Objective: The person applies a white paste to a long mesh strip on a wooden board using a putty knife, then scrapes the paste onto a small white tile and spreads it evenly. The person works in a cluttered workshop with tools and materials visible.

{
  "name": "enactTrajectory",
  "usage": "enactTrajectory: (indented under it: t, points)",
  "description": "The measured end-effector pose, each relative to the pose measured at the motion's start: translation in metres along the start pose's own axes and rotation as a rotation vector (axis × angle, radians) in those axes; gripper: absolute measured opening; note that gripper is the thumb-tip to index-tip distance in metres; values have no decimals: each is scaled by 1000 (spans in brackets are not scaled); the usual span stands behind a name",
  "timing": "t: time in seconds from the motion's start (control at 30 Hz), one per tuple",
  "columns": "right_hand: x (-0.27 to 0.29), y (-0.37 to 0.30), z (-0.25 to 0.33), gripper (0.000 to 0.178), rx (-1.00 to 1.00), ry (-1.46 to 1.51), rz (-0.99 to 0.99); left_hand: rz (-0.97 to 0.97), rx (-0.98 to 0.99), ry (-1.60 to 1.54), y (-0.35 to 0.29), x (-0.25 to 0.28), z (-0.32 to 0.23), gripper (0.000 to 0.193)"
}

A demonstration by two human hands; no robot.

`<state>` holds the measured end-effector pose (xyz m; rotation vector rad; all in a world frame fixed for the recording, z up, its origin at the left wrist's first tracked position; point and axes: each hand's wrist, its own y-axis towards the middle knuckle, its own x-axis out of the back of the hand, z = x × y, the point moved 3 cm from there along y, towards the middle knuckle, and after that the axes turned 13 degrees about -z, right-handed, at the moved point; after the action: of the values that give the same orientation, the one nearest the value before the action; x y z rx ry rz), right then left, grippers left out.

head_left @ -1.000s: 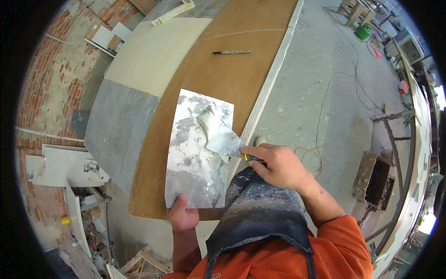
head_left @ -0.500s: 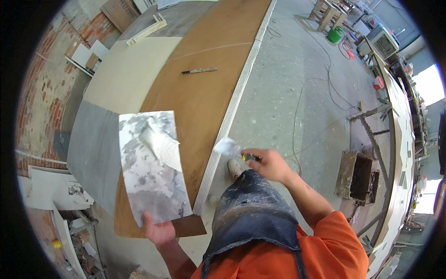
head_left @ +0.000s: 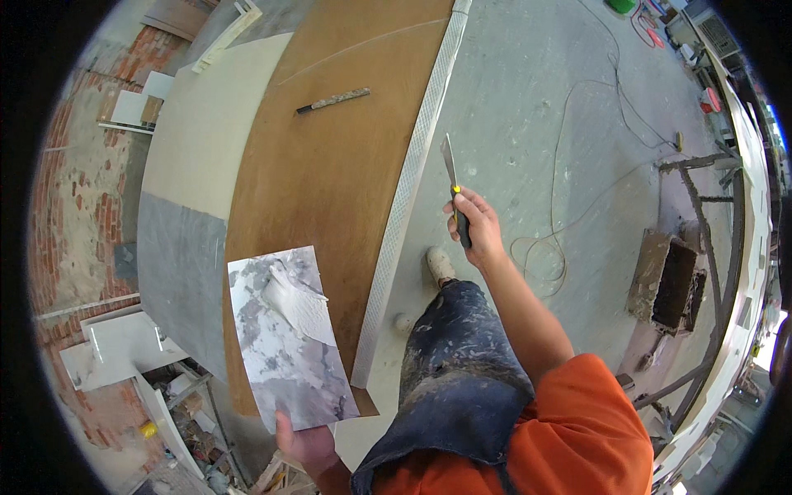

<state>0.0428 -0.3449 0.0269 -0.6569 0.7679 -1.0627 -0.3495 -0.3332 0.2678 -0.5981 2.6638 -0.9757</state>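
My left hand grips the lower edge of a thin, stained white-and-grey board, its thumb on top. A thick mound of white paste lies on the upper half of that board. In my right hand is a putty knife with a black and yellow handle, its blade pointing up and away from me over the floor. The board is held above the near end of a long brown panel, whose right side carries a white perforated edge strip.
A slim stick-like tool lies on the brown panel. Cream and grey surfaces adjoin it at left. Cables trail over the floor; a dirty box stands by a metal-framed table at right.
The putty knife has swung from pointing left to pointing upward, and my right hand has risen. The board sits lower in view. My head view has shifted.
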Motion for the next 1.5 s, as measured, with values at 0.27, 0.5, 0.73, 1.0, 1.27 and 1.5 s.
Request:
enactTrajectory:
  t: [0.27,0.5,0.73,1.0,1.27,1.5]
  points:
    - [-30,15,-12,40,74,-86,-68,-41,-50,113,-9,-8,-8,74]
    - [-19,-9,-36,46,89,-259,-125,-83,-6,142,-14,-4,-14,79]
    - [3,-15,-58,45,180,-427,-180,-18,-33,87,-8,0,-9,81]
    - [14,-13,-38,41,69,-185,-151,50,-5,83,19,47,-16,74]
    - [-8,-31,-59,41,70,-38,-88,73,26,127,26,63,-26,73]
    - [-36,-9,-84,46,225,-87,-140,2,46,152,13,47,-34,78]
